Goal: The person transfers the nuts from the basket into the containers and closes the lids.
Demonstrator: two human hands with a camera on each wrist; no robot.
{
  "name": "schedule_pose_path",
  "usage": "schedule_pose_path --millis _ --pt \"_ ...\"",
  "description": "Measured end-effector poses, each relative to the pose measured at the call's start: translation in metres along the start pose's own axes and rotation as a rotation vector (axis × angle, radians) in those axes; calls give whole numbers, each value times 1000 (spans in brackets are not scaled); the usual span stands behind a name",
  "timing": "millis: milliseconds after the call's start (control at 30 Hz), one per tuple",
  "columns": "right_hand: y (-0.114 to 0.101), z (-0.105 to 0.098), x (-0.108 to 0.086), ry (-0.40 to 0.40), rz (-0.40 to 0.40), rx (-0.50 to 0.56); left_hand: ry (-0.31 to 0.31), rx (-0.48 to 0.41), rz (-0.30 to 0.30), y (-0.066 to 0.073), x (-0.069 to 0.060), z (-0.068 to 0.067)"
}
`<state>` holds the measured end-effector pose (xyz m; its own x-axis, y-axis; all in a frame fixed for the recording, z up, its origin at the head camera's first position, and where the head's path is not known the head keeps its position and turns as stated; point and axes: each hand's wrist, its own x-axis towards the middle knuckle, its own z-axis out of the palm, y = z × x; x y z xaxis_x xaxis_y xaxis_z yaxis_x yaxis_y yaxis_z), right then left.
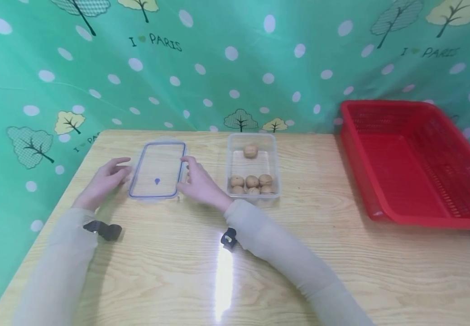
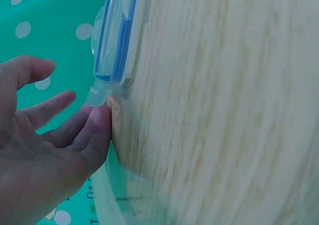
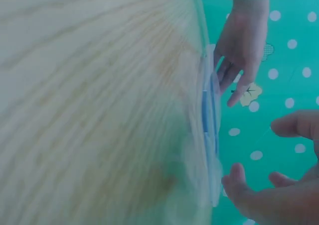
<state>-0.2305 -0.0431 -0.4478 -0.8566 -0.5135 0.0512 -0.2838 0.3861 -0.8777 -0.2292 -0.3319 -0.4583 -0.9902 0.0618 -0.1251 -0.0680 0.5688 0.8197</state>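
A clear plastic lid [image 1: 159, 156] with a blue seal lies flat on the wooden table, between the two hands. My left hand [image 1: 110, 178] is at its left edge, fingers relaxed; in the left wrist view the lower fingers [image 2: 102, 125] are close to the lid's corner tab [image 2: 97, 94]. At the lid's right edge is my right hand [image 1: 199, 182], thumb and fingers spread apart, gripping nothing. A clear container [image 1: 276, 163] stands to the right of that hand, uncovered, with several walnuts [image 1: 252, 182] at its near end and one walnut [image 1: 250, 151] farther back.
A large red plastic basket [image 1: 375, 194] stands at the table's right side. Green dotted cloth [image 1: 218, 54] hangs behind the table [image 1: 170, 262] and along its left. A bright light reflection falls on the tabletop near the right wrist's strap [image 1: 229, 238].
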Motion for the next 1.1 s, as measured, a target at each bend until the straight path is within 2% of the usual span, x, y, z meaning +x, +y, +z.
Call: schedule_pose_path --millis 100,200,367,500,633,800,933,1100 --pt "4 4 3 17 43 15 9 -56 -4 0 2 1" --pt "7 6 7 40 101 83 9 -86 -14 0 5 0" --pt "12 12 12 91 194 175 -5 -38 -32 -1 6 0" --pt "15 18 13 111 250 228 6 -27 5 -1 1 0" --pt "18 21 11 138 280 241 -22 -22 14 -3 -1 0" --pt "18 22 8 177 254 233 -65 -37 0 -2 -1 0" --pt "13 19 5 208 175 227 -84 -87 1 -2 0 0" --pt "2 11 0 220 74 203 -53 -104 31 3 2 2"
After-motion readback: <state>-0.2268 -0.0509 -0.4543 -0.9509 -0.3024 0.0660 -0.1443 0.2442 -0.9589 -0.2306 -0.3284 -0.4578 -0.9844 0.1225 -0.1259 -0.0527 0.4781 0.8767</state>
